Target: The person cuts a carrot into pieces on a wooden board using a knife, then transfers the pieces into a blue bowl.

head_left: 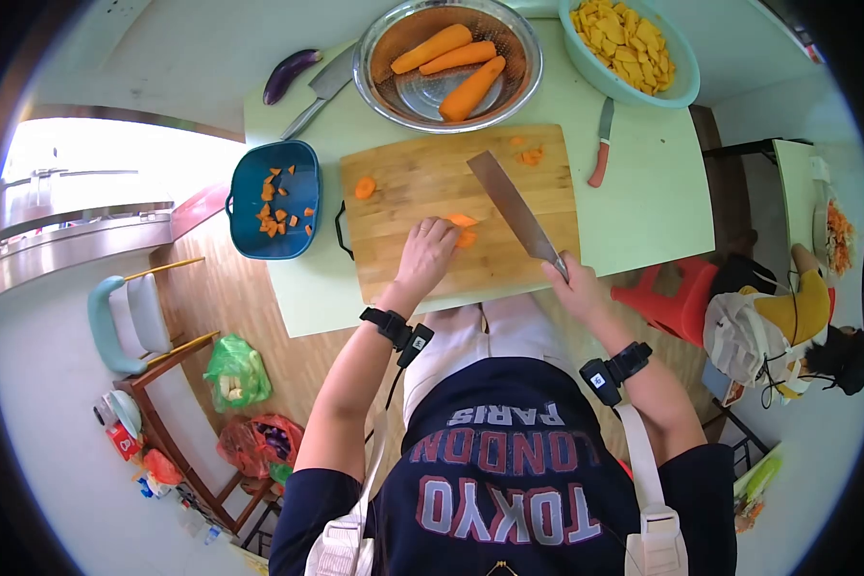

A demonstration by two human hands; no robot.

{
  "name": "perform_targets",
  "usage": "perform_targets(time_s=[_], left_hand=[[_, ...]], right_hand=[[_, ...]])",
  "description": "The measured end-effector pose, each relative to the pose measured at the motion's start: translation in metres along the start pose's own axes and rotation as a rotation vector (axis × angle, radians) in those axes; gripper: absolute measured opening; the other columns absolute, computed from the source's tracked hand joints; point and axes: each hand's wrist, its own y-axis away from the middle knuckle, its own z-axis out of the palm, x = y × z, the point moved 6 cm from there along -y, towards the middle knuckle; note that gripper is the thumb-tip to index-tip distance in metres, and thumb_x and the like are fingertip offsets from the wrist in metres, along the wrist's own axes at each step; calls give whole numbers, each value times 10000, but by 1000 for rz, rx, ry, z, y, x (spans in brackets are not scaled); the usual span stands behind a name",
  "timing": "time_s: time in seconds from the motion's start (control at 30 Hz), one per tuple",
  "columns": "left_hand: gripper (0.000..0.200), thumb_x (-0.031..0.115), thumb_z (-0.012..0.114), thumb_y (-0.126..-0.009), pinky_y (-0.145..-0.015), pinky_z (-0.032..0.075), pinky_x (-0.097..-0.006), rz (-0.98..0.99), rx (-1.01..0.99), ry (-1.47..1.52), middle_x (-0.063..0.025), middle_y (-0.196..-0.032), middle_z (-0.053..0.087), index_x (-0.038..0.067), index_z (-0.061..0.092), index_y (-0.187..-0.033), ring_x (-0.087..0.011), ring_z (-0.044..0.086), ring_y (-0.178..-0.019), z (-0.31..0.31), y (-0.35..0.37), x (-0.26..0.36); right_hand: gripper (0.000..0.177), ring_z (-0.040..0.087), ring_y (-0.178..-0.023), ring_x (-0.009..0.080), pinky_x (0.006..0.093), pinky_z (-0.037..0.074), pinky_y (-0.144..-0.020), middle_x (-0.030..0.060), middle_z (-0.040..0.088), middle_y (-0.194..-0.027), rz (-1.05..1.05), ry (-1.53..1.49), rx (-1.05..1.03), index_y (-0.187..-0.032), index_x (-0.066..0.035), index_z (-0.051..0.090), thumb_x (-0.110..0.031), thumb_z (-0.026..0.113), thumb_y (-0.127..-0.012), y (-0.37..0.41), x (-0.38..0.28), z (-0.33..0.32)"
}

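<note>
My left hand [428, 252] rests on the wooden cutting board [403, 173], its fingers bent together beside some carrot pieces [464, 231]; whether it pinches one is hidden. My right hand [574, 286] grips the handle of a cleaver [514, 204], whose blade lies slanted over the board, right of the pieces. A carrot slice [365, 187] sits at the board's upper left, and small carrot bits [530, 156] are at its upper right. Left of the board, a blue container [245, 206] holds several carrot chunks.
Behind the board stands a metal colander [370, 96] with three carrots. A pale green bowl [686, 86] holds yellow slices. A red-handled knife [601, 144], an eggplant [290, 75] and another knife [322, 91] lie on the table [653, 202]. Another person [802, 307] is at the right, beside a red stool [667, 298].
</note>
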Motion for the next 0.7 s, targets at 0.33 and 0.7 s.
perform_targets(time_s=[0.33, 0.7], left_hand=[[257, 155, 662, -703, -745, 431, -371, -324, 30, -66, -86, -937, 578, 69, 595, -936, -278, 533, -916, -37, 27, -41], [176, 84, 604, -756, -755, 457, -393, -95, 151, 165, -121, -952, 578, 45, 616, -927, -318, 542, -882, 14, -28, -15]], right_hand=[[332, 540, -568, 379, 424, 407, -510, 188, 529, -605, -40, 50, 7, -827, -11, 505, -337, 533, -882, 10, 9, 9], [357, 528, -558, 394, 424, 399, -500, 205, 521, -599, 0, 71, 32, -766, -2, 460, -330, 533, -886, 8, 9, 9]])
